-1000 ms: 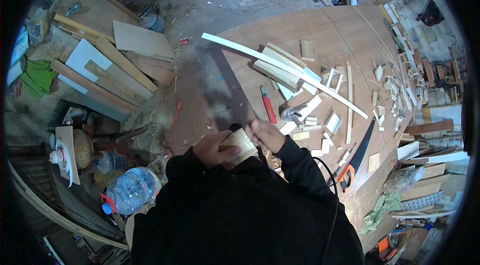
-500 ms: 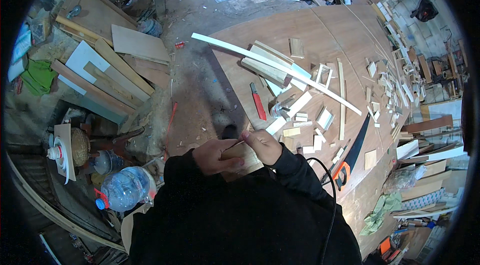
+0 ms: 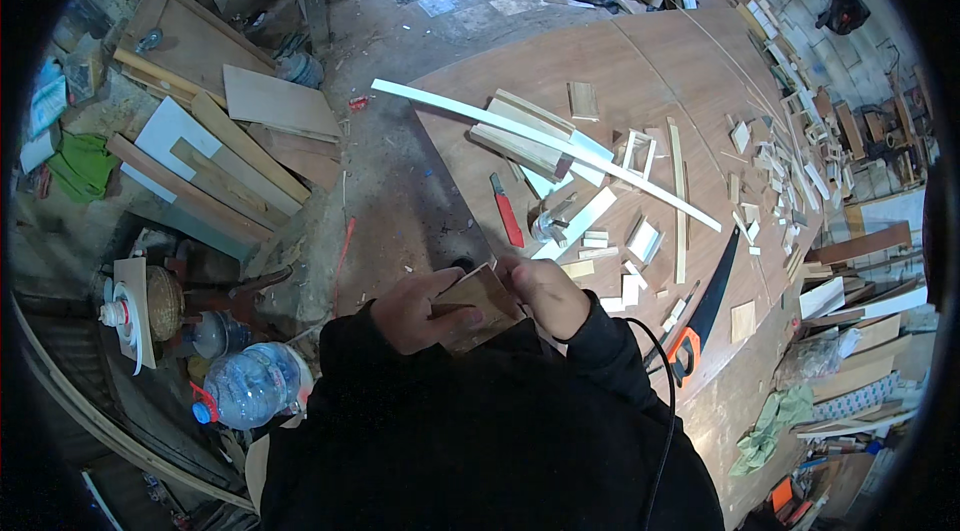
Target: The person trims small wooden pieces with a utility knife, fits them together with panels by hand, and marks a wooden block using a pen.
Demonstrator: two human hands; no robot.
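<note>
I see a small square wooden piece point(image 3: 478, 303) held up close to the body, just over the near edge of the counter point(image 3: 640, 61). My left hand point(image 3: 412, 309) wraps its fingers around the piece's left side and grips it; my right hand point(image 3: 545, 293) is closed on its right edge, thumb pressed along the top. Both black sleeves point(image 3: 480, 431) meet below it, and a thin black cable point(image 3: 668, 401) runs down over the right one.

Just beyond the hands, on the brown counter, lies a red-handled tool point(image 3: 507, 211), pointing away from me. Beside it to the right sit small pale wooden offcuts point(image 3: 640, 241), scattered loosely, some touching each other. A long white strip point(image 3: 540, 136) crosses the counter at a slant, lying over a stack of flat boards point(image 3: 520, 136). Further right, a handsaw point(image 3: 705, 306) with an orange handle rests near the counter's edge, blade pointing away.

To my left, on the floor, I see a clear plastic water bottle point(image 3: 250, 386) with a blue cap lying on its side, and further off a heap of planks and board panels point(image 3: 220, 151). A green cloth point(image 3: 82, 166) lies at the far left.
</note>
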